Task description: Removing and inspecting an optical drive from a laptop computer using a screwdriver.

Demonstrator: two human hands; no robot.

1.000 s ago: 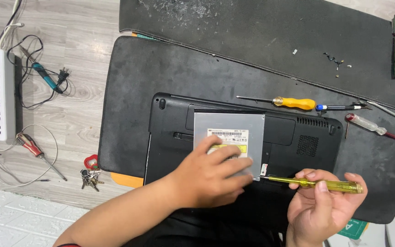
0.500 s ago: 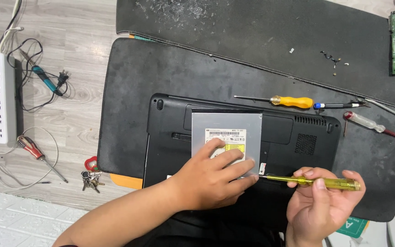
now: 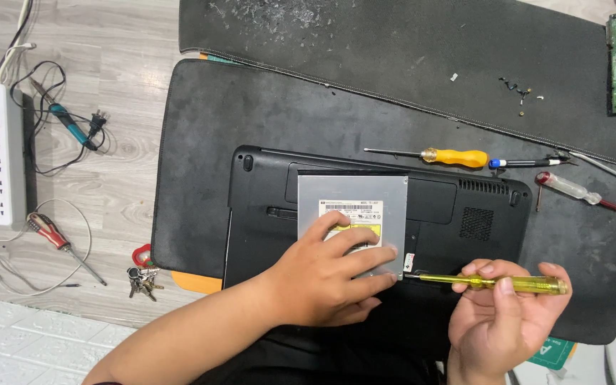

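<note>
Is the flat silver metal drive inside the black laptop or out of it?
Out: the silver metal drive lies on the upturned black laptop base, its whole top showing, under the left hand.

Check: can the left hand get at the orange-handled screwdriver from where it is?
Probably yes. The left hand lies flat on the silver optical drive, holding nothing. The orange-handled screwdriver lies uncovered just past the laptop's far edge.

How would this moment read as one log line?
left hand: pressing silver drive | right hand: holding yellow screwdriver, tip at drive corner | laptop: underside up
</note>
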